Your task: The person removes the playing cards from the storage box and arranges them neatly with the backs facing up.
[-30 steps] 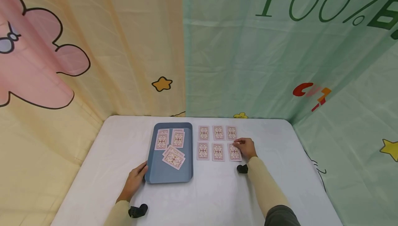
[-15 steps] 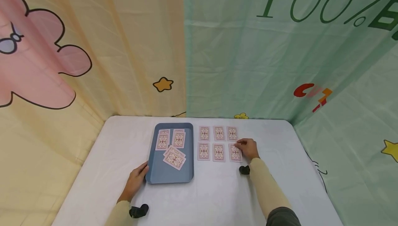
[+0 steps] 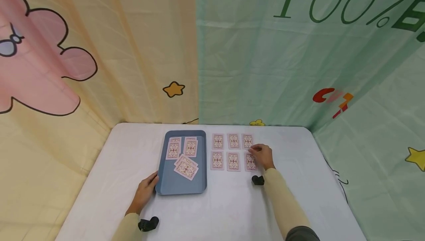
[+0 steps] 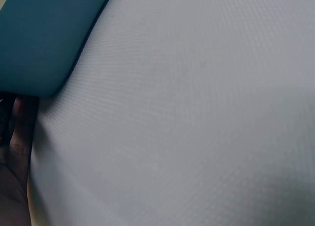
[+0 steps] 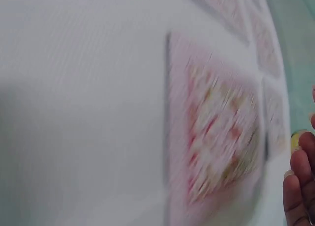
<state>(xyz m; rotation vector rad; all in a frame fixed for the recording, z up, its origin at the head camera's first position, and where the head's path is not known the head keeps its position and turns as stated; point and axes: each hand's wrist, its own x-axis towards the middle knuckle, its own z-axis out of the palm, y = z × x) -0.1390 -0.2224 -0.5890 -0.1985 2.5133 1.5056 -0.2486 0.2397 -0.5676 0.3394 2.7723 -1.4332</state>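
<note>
A blue tray [image 3: 180, 189] lies on the white table and holds several pink-backed cards [image 3: 186, 166], some of them overlapping. To its right, several more face-down cards form two neat rows. My right hand [image 3: 258, 153] rests its fingertips on the far right edge of the near right card [image 3: 249, 163]. That card [image 5: 216, 132] is blurred in the right wrist view, with my fingers [image 5: 298, 184] beside it. My left hand [image 3: 148, 185] lies relaxed against the tray's near left corner [image 4: 39, 44], its fingers [image 4: 17, 147] flat on the table.
The table [image 3: 229, 208] is draped in white cloth. Printed fabric curtains hang close behind it and on both sides. Black wrist mounts sit at my left wrist [image 3: 148, 224] and right wrist [image 3: 257, 180]. Bare tabletop lies in front of the tray and cards.
My right hand has shifted slightly away from me along the near right card's edge. My left hand and the tray have stayed put.
</note>
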